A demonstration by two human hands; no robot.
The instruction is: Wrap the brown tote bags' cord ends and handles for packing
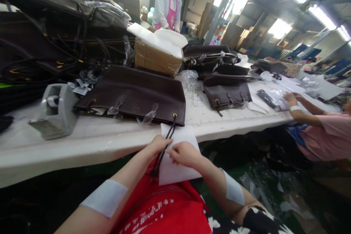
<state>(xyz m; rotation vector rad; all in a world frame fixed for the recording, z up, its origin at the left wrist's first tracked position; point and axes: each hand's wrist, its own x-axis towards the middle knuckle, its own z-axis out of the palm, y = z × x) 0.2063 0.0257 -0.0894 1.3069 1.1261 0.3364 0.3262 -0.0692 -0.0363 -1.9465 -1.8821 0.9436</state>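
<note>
A dark brown leather bag (137, 93) lies on its side on the table, clear plastic wrapped round its handle parts. From a gold eyelet at its near right corner, a dark drawstring cord (170, 130) hangs over the table edge. My left hand (159, 144) is closed on this cord, thumb and finger together. Close beside it, my right hand (186, 154) has its fingers curled in a pinch; what they hold, if anything, is hidden. A white foam sheet (181, 175) hangs behind the cord, under my hands and against my red apron (161, 212).
A grey tape dispenser (59, 111) stands left of the bag. Dark bags are heaped at the left (41, 40). Behind is a cardboard box (157, 56) with foam sheets. Another brown bag (227, 89) lies rightward. One co-worker (315, 124) sits right; another person (167, 5) stands behind.
</note>
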